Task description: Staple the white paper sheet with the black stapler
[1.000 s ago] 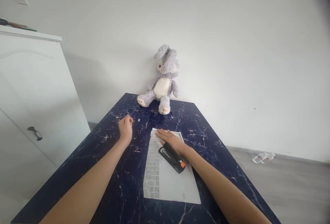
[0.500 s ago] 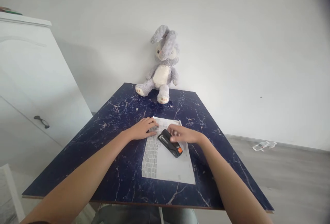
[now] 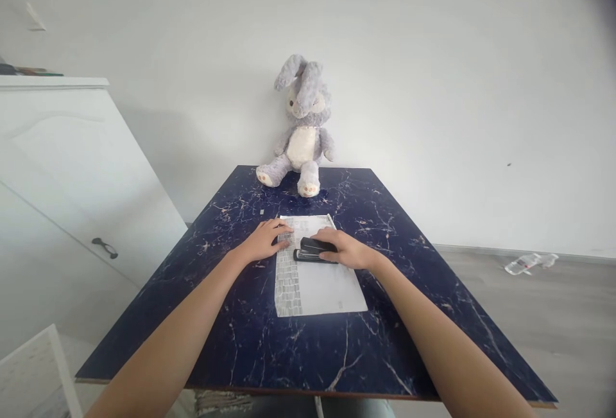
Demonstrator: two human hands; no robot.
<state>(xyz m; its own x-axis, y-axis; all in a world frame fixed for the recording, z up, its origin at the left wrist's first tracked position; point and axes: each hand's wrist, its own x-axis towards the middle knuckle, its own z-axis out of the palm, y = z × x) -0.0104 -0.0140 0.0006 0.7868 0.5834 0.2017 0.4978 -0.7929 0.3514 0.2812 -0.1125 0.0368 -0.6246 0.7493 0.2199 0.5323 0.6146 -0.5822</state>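
A white sheet of paper with a patterned strip down its left side lies on the dark blue marbled table. On the sheet's far part lies a black stapler, turned sideways. My right hand is closed over the stapler's right end. My left hand rests with its fingers stretched out on the paper's far left corner, just left of the stapler.
A grey and white plush rabbit sits at the table's far edge against the white wall. A tiny white scrap lies on the table. A white cabinet stands to the left. A crushed plastic bottle lies on the floor at right.
My left hand came from the bare table onto the paper's corner. My right hand closed on the stapler and turned it from a diagonal to crosswise. The camera view shifted.
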